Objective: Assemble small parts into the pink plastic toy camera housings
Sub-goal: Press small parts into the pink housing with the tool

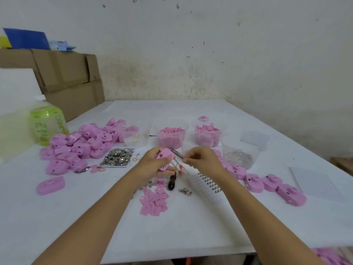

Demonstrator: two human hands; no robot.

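My left hand point(152, 163) grips a pink camera housing point(164, 156) above the middle of the white table point(172, 226). My right hand point(200, 159) is close beside it, its fingertips pinching something very small near the housing; what it is I cannot make out. Metal tweezers point(176, 161) show between the two hands; which hand carries them is unclear. A heap of pink housings point(82, 146) lies at the left. A row of finished-looking housings point(267, 182) runs along the right.
Two tubs of small pink parts point(172, 136) point(208, 134) and clear tubs point(238, 155) stand behind the hands. A tray of metal pieces point(118, 156), flat pink pieces point(154, 199), a dark tool point(172, 183), white grid trays point(206, 185) point(315, 184), a green bottle point(47, 125), and cardboard boxes point(63, 77) are around.
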